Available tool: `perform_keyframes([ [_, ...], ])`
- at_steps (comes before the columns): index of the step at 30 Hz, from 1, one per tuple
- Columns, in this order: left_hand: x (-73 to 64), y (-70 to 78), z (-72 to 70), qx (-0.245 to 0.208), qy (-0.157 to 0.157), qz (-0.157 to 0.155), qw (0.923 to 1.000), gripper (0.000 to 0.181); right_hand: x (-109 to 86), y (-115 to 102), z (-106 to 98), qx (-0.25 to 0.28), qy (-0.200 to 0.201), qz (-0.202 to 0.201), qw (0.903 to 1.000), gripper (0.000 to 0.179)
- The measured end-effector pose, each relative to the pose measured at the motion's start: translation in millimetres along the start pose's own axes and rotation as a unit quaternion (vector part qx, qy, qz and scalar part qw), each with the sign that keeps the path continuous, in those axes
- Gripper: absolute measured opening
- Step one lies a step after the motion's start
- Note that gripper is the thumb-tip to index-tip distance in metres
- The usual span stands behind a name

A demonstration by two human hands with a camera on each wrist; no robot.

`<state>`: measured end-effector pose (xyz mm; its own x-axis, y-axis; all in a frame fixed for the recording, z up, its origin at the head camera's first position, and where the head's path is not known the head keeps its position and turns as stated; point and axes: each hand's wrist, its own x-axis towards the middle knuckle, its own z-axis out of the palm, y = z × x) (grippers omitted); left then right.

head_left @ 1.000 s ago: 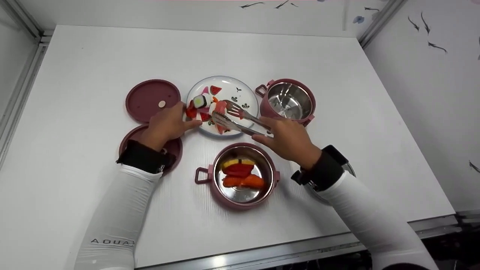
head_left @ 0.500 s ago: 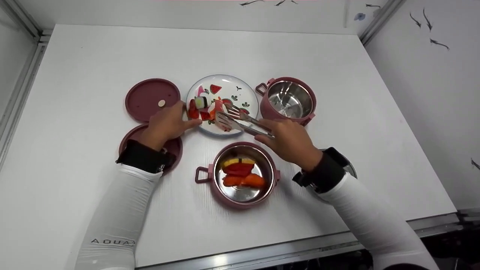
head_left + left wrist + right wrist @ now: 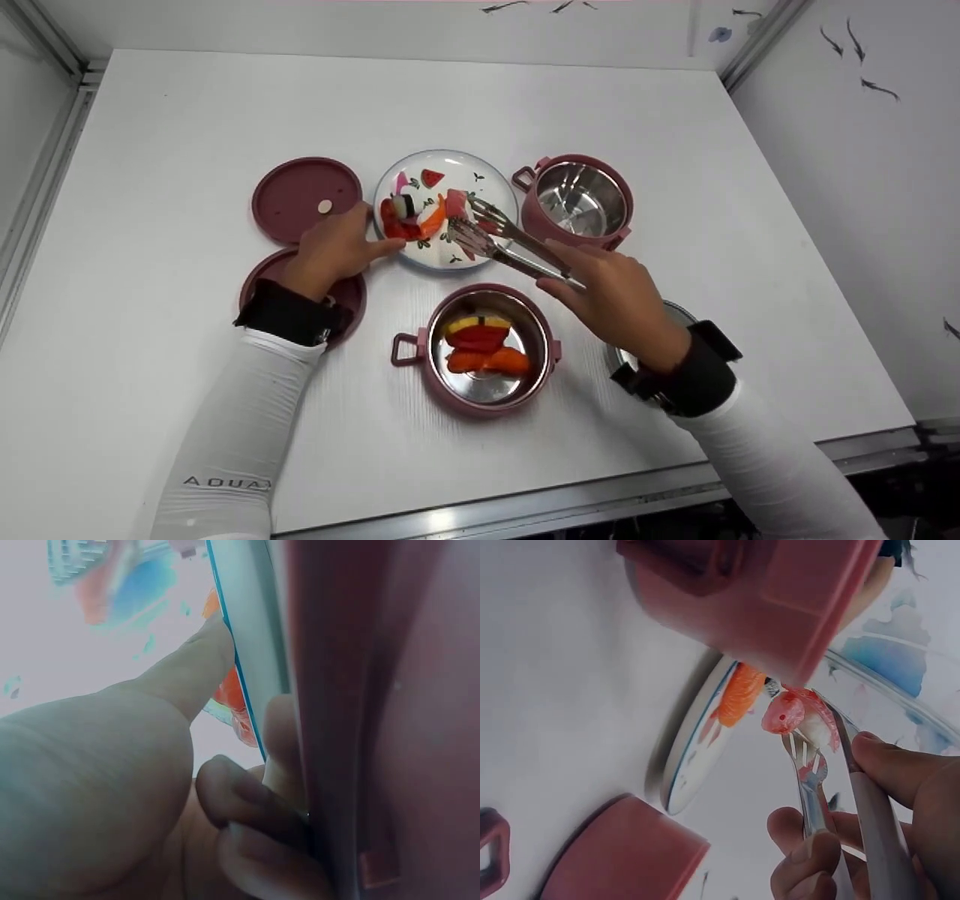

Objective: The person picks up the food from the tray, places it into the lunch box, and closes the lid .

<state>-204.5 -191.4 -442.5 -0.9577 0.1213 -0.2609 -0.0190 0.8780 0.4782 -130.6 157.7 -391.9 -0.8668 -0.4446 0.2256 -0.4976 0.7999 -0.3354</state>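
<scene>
My right hand (image 3: 611, 296) holds metal tongs (image 3: 517, 251) with fork-like ends over the plate (image 3: 491, 184). Between the tong tips is a pink-topped toy sushi piece (image 3: 810, 716), seen most clearly in the right wrist view. At the plate's left rim, my left hand (image 3: 337, 244) grips it, thumb on the rim and fingers curled at its outer side. Also on the plate are an orange-topped sushi piece (image 3: 433, 219), a dark-banded sushi roll (image 3: 403, 206) and red pieces (image 3: 390, 225). Printed watermelon slices and leaves decorate the plate.
In front stands a dark pink pot (image 3: 484, 411) with yellow, red and orange toy food inside. A second steel-lined pot (image 3: 536, 221) is right of the plate. Two dark red lids (image 3: 296, 199) lie at left, one partly under my left wrist. A round rimmed object (image 3: 679, 311) sits beneath my right wrist.
My right hand and the tongs have shifted right and toward my body, carrying the pink sushi piece away from the orange one. The left hand stays at the rim.
</scene>
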Motion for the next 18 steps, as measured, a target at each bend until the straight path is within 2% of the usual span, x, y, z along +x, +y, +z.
perform_keyframes([
  [4,1.0,-1.1,2.2,0.0,0.001,-0.004,1.0,0.069,-23.2,-8,-14,-0.005,0.01,-0.036,0.9993,0.05],
  [10,2.9,0.8,3.9,-0.005,-0.004,-0.006,1.0,0.072,-69.3,-14,-30,-0.034,0.02,-0.082,0.9959,0.054],
  [14,3.7,0.3,2.5,-0.004,-0.001,-0.006,1.0,0.074,-92.8,-16,-32,-0.042,0.0,-0.105,0.9936,0.054],
  [18,3.5,-3.1,2.7,-0.002,-0.004,-0.007,1.0,0.075,-105.3,-17,-29,-0.042,-0.012,-0.125,0.9912,0.051],
])
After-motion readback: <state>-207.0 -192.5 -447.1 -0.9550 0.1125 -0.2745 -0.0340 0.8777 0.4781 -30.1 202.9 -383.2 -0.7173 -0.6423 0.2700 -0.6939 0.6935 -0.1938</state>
